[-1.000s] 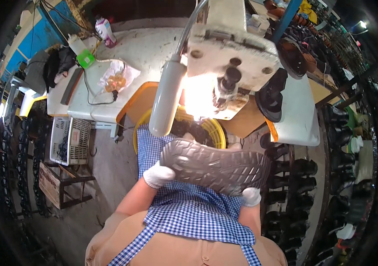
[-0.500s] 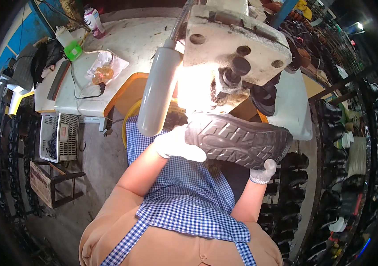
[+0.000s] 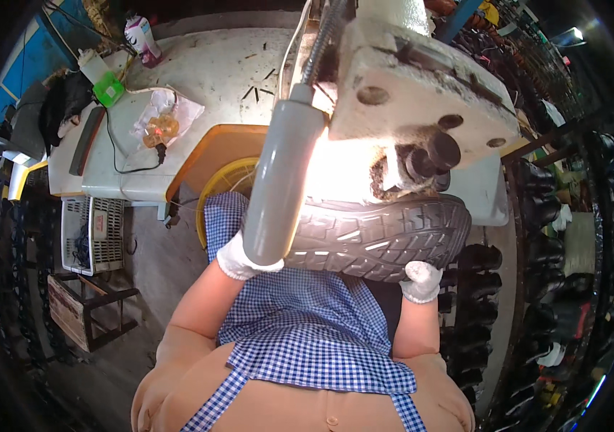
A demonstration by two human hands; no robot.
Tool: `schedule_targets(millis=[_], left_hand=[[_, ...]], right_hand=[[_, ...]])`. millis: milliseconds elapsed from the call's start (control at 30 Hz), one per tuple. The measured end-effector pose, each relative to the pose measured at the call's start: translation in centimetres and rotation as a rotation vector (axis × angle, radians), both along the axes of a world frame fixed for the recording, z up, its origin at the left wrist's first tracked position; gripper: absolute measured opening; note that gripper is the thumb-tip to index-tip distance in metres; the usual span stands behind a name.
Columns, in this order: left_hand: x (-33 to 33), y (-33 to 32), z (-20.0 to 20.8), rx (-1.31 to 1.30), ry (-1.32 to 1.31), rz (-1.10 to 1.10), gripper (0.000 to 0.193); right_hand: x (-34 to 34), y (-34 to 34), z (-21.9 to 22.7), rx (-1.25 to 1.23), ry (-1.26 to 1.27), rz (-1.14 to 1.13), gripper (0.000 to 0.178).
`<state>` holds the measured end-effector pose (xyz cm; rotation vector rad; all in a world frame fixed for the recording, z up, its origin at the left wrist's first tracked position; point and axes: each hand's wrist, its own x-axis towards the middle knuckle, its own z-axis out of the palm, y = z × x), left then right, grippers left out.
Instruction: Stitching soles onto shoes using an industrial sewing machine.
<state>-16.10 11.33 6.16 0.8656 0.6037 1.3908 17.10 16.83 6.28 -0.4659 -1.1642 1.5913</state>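
Note:
Both my hands, in white gloves, hold a black shoe (image 3: 386, 234) sideways, its treaded sole turned up toward me. My left hand (image 3: 242, 259) grips the left end, where the grey lamp (image 3: 282, 180) covers part of the fingers. At the other end my right hand (image 3: 422, 281) is closed on the lower edge, thumb against the sole. Just beyond the shoe stands a worn white machine head (image 3: 422, 93) with a dark round knob (image 3: 442, 150). Bright lamp light washes out the spot where shoe and machine meet, so I cannot tell whether they touch.
On the white worktable (image 3: 213, 65) lie a plastic bag (image 3: 166, 119), a cable and small dark scraps; bottles stand at its far left. Below are a yellow basket (image 3: 210, 194), a white crate (image 3: 95, 234) and a wooden stool (image 3: 84, 309). Racks of black shoes (image 3: 537, 252) line the right.
The shoe has turned so more of its sole faces me, and its left end has shifted left. My left hand has moved left, partly behind the lamp. The view has shifted too.

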Motion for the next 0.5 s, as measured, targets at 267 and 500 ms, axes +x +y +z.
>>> schedule_targets(millis=[267,500], left_hand=[[-4.5,-2.2,2.4,0.192,-0.104,0.030,0.055],[-7.8,-4.5,-2.3,0.006,-0.418,0.167,0.102]], right_hand=[[-8.0,-1.6,0.5,0.133,-0.097,0.199,0.073],[-13.1,-0.8,1.1,0.331,-0.472,0.299,0.066]])
